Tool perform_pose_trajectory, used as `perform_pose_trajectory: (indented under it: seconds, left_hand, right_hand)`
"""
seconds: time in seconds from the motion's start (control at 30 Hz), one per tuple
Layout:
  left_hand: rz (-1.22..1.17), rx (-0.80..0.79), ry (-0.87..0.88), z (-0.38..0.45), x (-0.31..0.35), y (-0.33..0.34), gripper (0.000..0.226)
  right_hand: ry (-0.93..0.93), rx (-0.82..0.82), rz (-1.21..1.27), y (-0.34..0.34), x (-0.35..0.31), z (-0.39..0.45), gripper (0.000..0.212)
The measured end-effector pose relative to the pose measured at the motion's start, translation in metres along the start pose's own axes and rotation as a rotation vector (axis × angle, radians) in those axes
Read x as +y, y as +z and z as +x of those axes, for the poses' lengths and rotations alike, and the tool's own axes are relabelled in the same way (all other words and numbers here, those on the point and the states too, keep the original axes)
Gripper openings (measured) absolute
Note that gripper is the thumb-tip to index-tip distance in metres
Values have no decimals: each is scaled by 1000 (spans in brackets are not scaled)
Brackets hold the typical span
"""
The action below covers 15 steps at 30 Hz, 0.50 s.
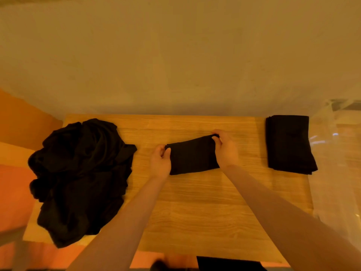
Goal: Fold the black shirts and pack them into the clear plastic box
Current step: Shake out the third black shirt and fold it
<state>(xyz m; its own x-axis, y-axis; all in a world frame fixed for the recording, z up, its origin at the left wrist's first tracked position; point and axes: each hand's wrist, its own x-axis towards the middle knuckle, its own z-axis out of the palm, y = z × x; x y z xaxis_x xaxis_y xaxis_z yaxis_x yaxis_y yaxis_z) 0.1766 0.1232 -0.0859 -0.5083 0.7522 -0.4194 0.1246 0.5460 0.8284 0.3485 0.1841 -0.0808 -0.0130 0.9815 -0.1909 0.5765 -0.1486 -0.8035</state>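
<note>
One folded shirt (193, 156) lying mid-table, left hand (160, 162) and right hand (224, 148) pinching its ends, fingers curled. Folded stack (289, 143) sitting at table's (195, 212) right edge beside clear plastic box (336, 153). Unfolded pile (82, 173) waiting at left edge; packing seemingly not begun.

No legible text, label, brand mark, number or sign found on any surface in the head view; dark cloth and warm lighting obscure fine detail.

Bare worktop (195, 208) lies open in front; crumpled shirt pile (82, 177) blocks left, folded stack (289, 143) blocks right.
</note>
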Motion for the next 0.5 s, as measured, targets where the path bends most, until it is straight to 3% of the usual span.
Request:
perform_pose_trajectory:
  seconds: [0.23, 0.5]
  left_hand:
    - [272, 152, 54, 5, 0, 19, 24]
    - [310, 197, 35, 8, 2, 22, 24]
  right_hand:
    - [-21, 25, -178, 11, 7, 6, 32]
    - [12, 102, -368, 16, 10, 9, 30]
